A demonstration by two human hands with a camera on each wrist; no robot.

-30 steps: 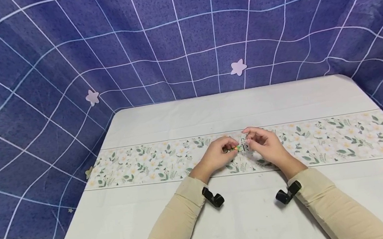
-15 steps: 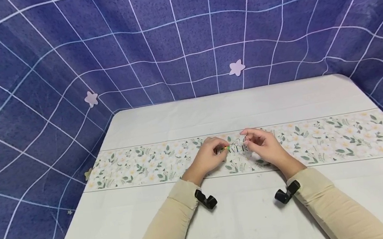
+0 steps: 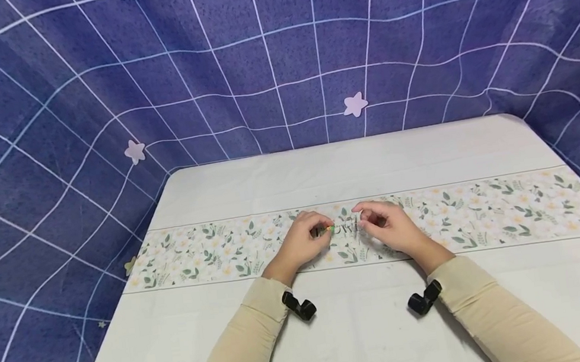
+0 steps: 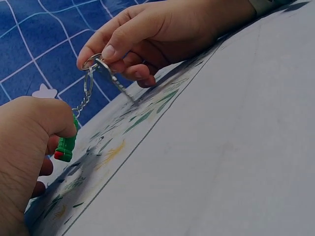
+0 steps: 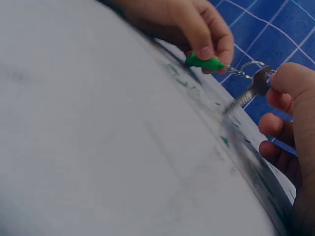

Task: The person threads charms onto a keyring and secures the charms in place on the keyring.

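Observation:
A small green charm with a red end (image 4: pixel 66 145) is pinched between the thumb and fingers of my left hand (image 3: pixel 301 244). From the charm a short silver chain (image 4: pixel 83 102) runs to a metal split ring (image 4: pixel 91 61). My right hand (image 3: pixel 393 229) pinches that ring by thumb and forefinger. A metal key (image 5: pixel 243 100) hangs from it, its blade pointing down above the table, its head partly dark in the right wrist view. Both hands hover over the floral band, a small gap apart, with the keychain spanning between them.
A white cloth (image 3: pixel 360 322) covers the table, crossed by a floral printed band (image 3: pixel 212 252) with dark lettering. Blue curtains (image 3: pixel 234 68) with pale grid lines and stars stand behind and at both sides. Each wrist wears a black camera mount (image 3: pixel 300 307).
Both hands have shifted to the left over the floral band, the left hand further, so the gap between them is a little wider. The grips on the charm and ring look the same.

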